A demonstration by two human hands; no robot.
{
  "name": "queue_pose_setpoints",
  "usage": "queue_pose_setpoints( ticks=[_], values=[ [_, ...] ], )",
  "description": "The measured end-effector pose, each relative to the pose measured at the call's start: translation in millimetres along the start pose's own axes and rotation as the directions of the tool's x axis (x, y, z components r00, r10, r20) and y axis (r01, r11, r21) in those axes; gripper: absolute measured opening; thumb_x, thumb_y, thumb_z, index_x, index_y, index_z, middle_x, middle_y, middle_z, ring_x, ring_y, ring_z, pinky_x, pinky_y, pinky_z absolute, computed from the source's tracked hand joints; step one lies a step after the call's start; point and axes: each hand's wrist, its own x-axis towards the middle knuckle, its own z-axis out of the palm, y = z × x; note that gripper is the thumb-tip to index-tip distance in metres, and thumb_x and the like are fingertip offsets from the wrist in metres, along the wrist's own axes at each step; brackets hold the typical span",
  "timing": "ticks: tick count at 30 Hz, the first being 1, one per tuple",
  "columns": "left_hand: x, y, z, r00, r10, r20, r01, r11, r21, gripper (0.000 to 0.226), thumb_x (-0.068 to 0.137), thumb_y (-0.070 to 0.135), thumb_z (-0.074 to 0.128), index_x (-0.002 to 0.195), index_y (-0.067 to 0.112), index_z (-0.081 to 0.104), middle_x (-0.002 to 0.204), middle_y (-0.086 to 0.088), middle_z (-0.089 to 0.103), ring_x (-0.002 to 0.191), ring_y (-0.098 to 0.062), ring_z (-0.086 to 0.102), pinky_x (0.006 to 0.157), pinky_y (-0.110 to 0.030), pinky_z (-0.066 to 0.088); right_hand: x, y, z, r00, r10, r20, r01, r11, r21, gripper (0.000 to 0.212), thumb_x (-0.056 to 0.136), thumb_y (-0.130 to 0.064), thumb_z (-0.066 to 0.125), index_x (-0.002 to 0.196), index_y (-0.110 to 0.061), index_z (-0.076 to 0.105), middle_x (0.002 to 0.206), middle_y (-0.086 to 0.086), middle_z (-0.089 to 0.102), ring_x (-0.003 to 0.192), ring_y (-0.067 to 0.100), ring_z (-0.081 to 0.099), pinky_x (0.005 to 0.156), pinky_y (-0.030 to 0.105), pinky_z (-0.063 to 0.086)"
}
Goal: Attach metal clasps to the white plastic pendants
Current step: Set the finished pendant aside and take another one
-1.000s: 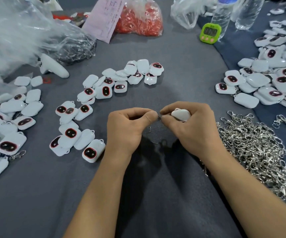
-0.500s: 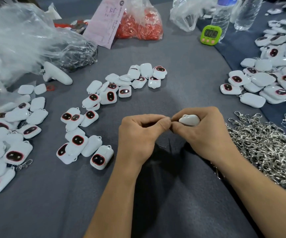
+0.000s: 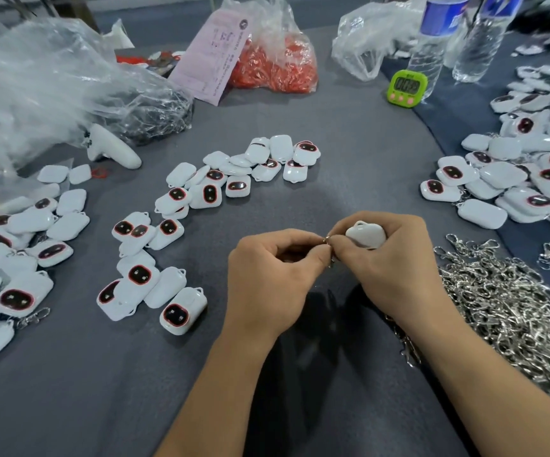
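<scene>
My right hand (image 3: 389,262) holds a white plastic pendant (image 3: 366,234) between thumb and fingers, back side up. My left hand (image 3: 267,272) pinches a small metal clasp ring (image 3: 327,239) right against the pendant's loop; most of the clasp is hidden under my fingers. Both hands meet just above the grey cloth. Loose white pendants with dark red-rimmed faces lie in a curved row (image 3: 207,192) ahead and left. A heap of silver metal clasps (image 3: 504,308) lies by my right wrist.
More pendants are piled at far left (image 3: 9,258) and far right (image 3: 514,179). At the back stand clear plastic bags (image 3: 52,77), a bag of red cords (image 3: 273,64), a green timer (image 3: 407,86), two water bottles (image 3: 432,37) and a white controller (image 3: 112,150).
Both hands stayed pinched together around the pendant and clasp. They sit slightly lower and further right in the view as my head shifted.
</scene>
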Motion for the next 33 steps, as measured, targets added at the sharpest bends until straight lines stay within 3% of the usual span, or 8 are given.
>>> queue_pose_setpoints(
  ticks=[4,10,13,21,26,31,33],
  values=[
    [6,0,-1,1.0,0.003,0.02,-0.005,0.996,0.093,0.013,0.08,0.018,0.081,0.078,0.03,0.08,0.07,0.02,0.073,0.068,0.002,0.07,0.06,-0.009,0.05,-2,0,-3,0.995,-0.103,0.001,0.102,0.983,-0.151,0.022,0.08,-0.01,0.08,0.069,-0.028,0.074,0.068,-0.017,0.07,0.068,0.005,0.066,0.062,0.01,0.046],
    [13,-2,0,0.993,-0.114,0.009,0.114,0.993,-0.031,0.017,0.08,0.009,0.079,0.077,0.025,0.082,0.071,0.008,0.076,0.071,-0.01,0.073,0.067,-0.023,0.059,2,2,-3,0.998,-0.037,0.049,0.039,0.998,-0.047,0.021,0.079,-0.012,0.082,0.07,-0.029,0.076,0.07,-0.014,0.073,0.068,0.006,0.067,0.063,0.017,0.05],
    [15,-3,0,0.987,-0.15,0.063,0.152,0.987,-0.043,0.016,0.079,0.008,0.08,0.079,0.024,0.082,0.073,0.007,0.077,0.074,-0.01,0.074,0.068,-0.021,0.058,4,6,-4,0.999,-0.023,0.035,0.024,0.999,-0.023,0.021,0.079,-0.011,0.08,0.069,-0.028,0.074,0.066,-0.011,0.071,0.063,0.005,0.063,0.06,0.016,0.047],
    [16,-3,3,0.991,-0.094,0.097,0.099,0.994,-0.041,0.007,0.07,0.024,0.08,0.076,0.027,0.08,0.073,0.003,0.076,0.069,-0.013,0.073,0.069,-0.029,0.059,4,8,-5,0.992,-0.125,0.006,0.124,0.985,-0.121,0.021,0.08,-0.01,0.077,0.069,-0.027,0.072,0.064,-0.012,0.067,0.061,0.008,0.061,0.055,0.01,0.041],
    [16,0,3,0.986,-0.101,0.136,0.109,0.992,-0.056,0.01,0.069,0.021,0.08,0.076,0.028,0.08,0.072,0.001,0.076,0.068,-0.012,0.071,0.069,-0.035,0.059,5,7,-7,0.984,-0.179,0.018,0.18,0.976,-0.124,0.024,0.081,-0.007,0.077,0.073,-0.029,0.074,0.072,-0.017,0.07,0.071,0.005,0.066,0.062,0.01,0.045],
    [17,2,-2,0.976,-0.117,0.182,0.136,0.986,-0.095,0.011,0.069,0.015,0.078,0.077,0.022,0.081,0.073,-0.005,0.076,0.069,-0.014,0.068,0.07,-0.032,0.056,5,7,-8,0.977,-0.21,0.042,0.214,0.969,-0.12,0.023,0.08,-0.006,0.078,0.077,-0.028,0.076,0.074,-0.014,0.072,0.075,0.009,0.068,0.068,0.023,0.051],
    [17,2,-1,0.978,-0.11,0.177,0.128,0.987,-0.094,0.01,0.07,0.014,0.078,0.077,0.021,0.081,0.074,-0.008,0.076,0.069,-0.016,0.067,0.07,-0.035,0.055,5,7,-9,0.976,-0.212,0.047,0.215,0.971,-0.104,0.023,0.08,-0.005,0.078,0.076,-0.027,0.076,0.073,-0.014,0.072,0.075,0.009,0.068,0.067,0.019,0.05]
  ],
)
